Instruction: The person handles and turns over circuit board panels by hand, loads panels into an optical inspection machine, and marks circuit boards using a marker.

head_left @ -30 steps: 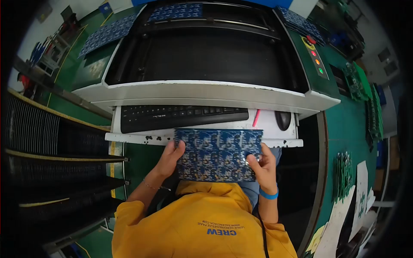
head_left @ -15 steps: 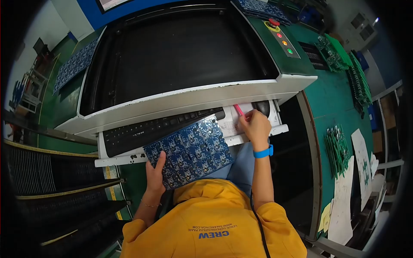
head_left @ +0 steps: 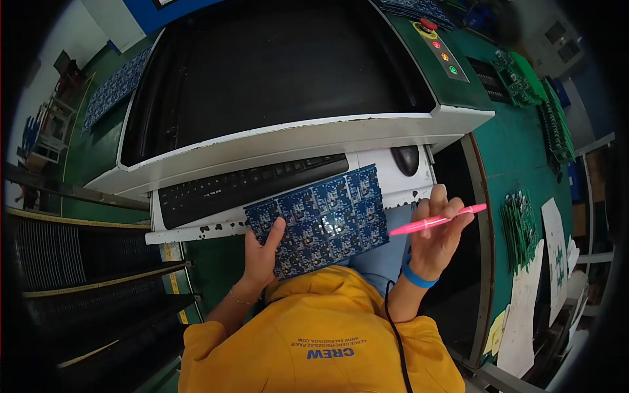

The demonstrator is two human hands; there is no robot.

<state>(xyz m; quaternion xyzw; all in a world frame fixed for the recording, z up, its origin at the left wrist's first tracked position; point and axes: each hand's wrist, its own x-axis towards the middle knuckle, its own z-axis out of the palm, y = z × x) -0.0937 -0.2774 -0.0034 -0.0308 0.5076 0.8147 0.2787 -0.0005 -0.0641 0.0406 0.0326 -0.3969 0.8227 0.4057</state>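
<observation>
A blue circuit board panel (head_left: 321, 223), covered in repeated small circuits, is tilted in front of my yellow shirt. My left hand (head_left: 262, 252) grips its left edge, with the thumb on top and the other fingers hidden beneath. Just off the panel's right edge, my right hand (head_left: 436, 236) holds a pink marker (head_left: 419, 226) between its fingers. One end of the marker points at the panel, and the other sticks out to the right. Whether its tip is capped, I cannot tell.
Behind the panel, a black keyboard (head_left: 255, 187) and a mouse (head_left: 405, 160) lie on a white pull-out tray (head_left: 196, 230). Above them is a machine with a dark top (head_left: 282, 72) and lit buttons (head_left: 445, 57). Green boards (head_left: 519, 229) stand on the right-hand bench; black racks (head_left: 52, 255) are at left.
My right hand has lifted the pink marker off the tray and moved right and toward me. The panel has shifted right and turned slightly in my left hand.
</observation>
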